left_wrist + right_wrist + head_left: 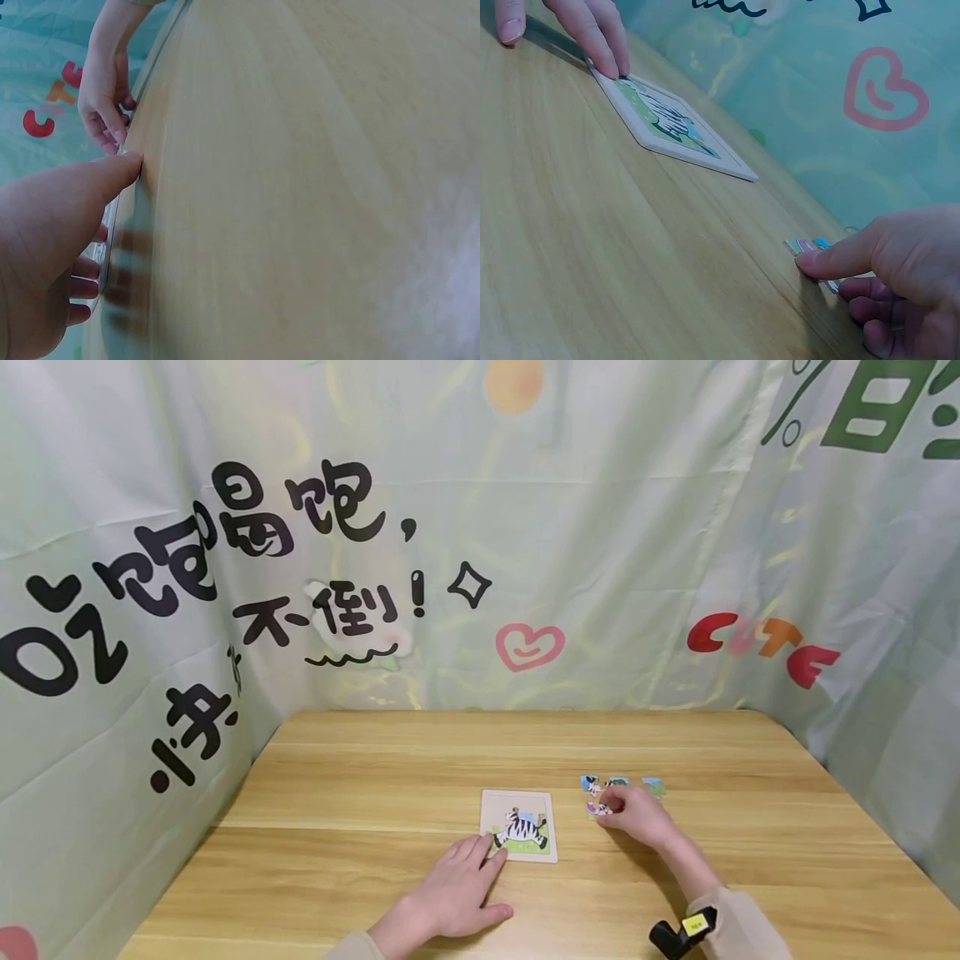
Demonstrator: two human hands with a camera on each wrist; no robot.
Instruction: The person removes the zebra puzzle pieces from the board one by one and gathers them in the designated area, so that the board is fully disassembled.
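A flat puzzle board with a pale frame lies mid-table, its lower part filled with a zebra picture; the upper part is bare. My left hand is spread palm down, its fingertips resting on the board's lower left corner. To the right of the board, my right hand pinches a small puzzle piece in pink and green between thumb and fingers, low at the tabletop. Its far side is hidden by the fingers. Other puzzle pieces lie just beyond that hand, one partly covered by it.
A blue and green puzzle piece lies furthest right in the group. The wooden table runs back to a printed cloth curtain, which also hangs along both sides. A black device is strapped at the right wrist.
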